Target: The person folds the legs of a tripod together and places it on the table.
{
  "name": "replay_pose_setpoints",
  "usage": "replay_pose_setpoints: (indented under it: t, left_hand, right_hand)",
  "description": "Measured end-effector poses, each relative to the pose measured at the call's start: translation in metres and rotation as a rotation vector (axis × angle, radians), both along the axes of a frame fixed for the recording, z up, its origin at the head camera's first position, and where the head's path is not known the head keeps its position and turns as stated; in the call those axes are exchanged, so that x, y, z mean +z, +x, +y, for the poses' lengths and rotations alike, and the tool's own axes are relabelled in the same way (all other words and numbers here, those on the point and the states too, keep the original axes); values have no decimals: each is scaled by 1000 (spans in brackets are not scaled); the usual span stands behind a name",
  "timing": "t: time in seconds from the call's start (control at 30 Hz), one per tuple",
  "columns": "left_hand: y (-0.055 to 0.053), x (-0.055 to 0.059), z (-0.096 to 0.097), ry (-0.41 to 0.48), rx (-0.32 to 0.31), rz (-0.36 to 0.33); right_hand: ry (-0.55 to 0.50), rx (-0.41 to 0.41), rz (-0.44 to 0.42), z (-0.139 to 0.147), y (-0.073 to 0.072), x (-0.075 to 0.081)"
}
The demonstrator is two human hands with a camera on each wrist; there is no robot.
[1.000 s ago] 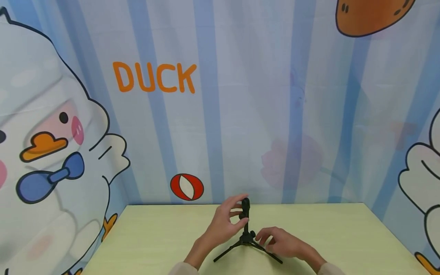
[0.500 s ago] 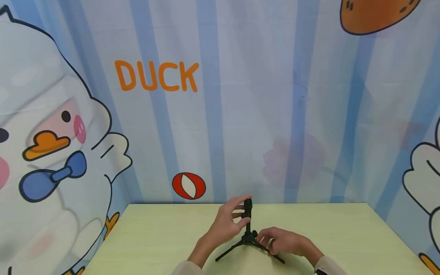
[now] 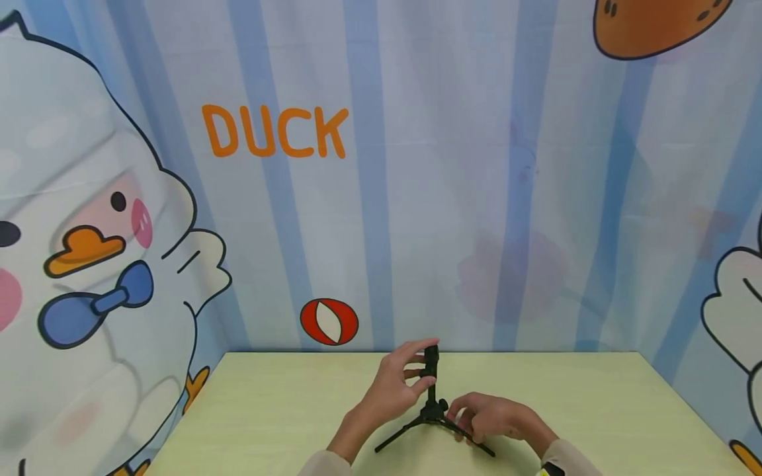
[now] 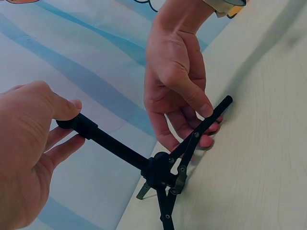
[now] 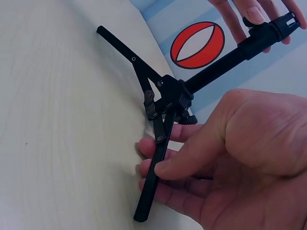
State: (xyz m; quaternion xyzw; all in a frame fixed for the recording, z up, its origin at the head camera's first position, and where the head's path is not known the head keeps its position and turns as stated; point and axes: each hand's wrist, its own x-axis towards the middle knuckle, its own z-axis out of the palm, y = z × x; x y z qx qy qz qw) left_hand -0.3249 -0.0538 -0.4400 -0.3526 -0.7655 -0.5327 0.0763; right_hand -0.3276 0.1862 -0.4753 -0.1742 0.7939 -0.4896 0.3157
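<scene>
A small black tripod stand (image 3: 432, 411) stands upright on the table with its legs spread. My left hand (image 3: 393, 383) holds the upper end of its post, thumb on one side and fingers on the other. Low on the right side, my right hand (image 3: 497, 418) pinches one leg (image 5: 149, 184) between thumb and fingers. The right wrist view shows the slotted top end (image 5: 289, 21) of the post and a knurled knob (image 5: 188, 119) beside the hub. Another leg (image 5: 115, 44) reaches out away from the right hand.
The pale yellow wooden table (image 3: 286, 396) runs back to a striped blue curtain (image 3: 440, 165). Printed on that curtain are a large duck (image 3: 77, 370), a red and white ball (image 3: 329, 322) and orange lettering.
My right hand has moved from beside the leg to a pinch around it. The stand's top has turned slightly within my left hand. The whole head view has shifted a little.
</scene>
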Motion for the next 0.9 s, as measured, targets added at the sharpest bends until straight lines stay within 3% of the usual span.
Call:
replay_pose_setpoints:
  t: [0.07,0.13,0.27,0.47,0.9]
  left_hand:
    - [0,0,0,-3,0,-2]
    - [0,0,0,-6,0,-7]
    - [0,0,-1,0,-6,-17]
    - [0,0,-1,7,-10,-24]
    - [1,1,1,6,-4,-14]
  right_hand:
    - [8,18,-6,1,-1,0]
    - [14,88,7,7,-12,-9]
    - [-29,93,-15,10,-15,-14]
    - [-89,-22,-46,2,-1,-4]
    - [-67,-149,-25,-6,8,-6]
